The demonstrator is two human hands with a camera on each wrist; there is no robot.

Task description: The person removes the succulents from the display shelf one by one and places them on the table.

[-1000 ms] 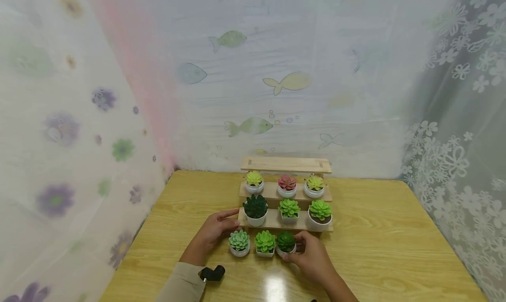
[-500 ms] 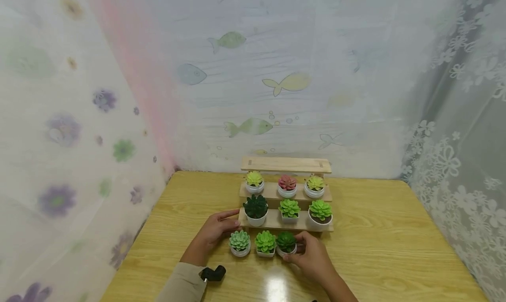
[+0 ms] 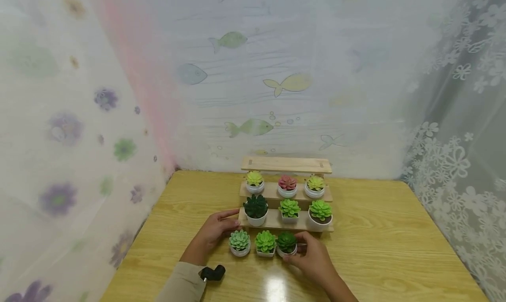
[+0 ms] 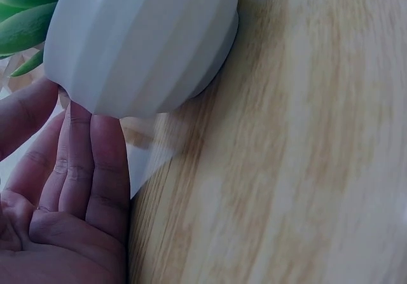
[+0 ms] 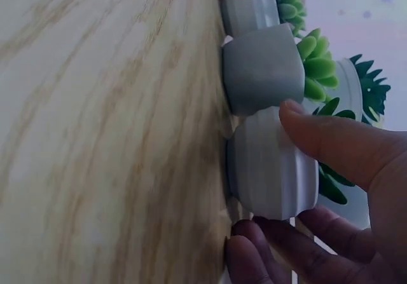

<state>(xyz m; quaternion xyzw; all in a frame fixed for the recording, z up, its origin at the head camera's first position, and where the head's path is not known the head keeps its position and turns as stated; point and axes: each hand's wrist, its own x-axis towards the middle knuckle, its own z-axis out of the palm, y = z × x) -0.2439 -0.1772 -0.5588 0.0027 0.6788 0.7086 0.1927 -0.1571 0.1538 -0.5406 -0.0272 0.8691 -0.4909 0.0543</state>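
In the head view my right hand [image 3: 312,256] holds a small dark green potted succulent [image 3: 286,243] at the right end of the front row. The right wrist view shows the thumb on one side of its ribbed white pot [image 5: 270,166], with fingers on the opposite side. My left hand [image 3: 213,229] touches the left end of the wooden stand's lower shelf [image 3: 272,223], its fingers [image 4: 105,163] fairly straight. Beside that hand stands a pale green potted succulent [image 3: 239,242], whose white pot [image 4: 140,42] hides the fingertips in the left wrist view. A bright green succulent [image 3: 265,242] stands between these two.
On the lower shelf are a dark succulent [image 3: 256,209] and two bright green ones. Two yellow-green plants and a red succulent [image 3: 287,185] stand on the middle shelf, below the bare top board [image 3: 285,164]. Patterned curtains [image 3: 296,38] surround the wooden table [image 3: 387,240].
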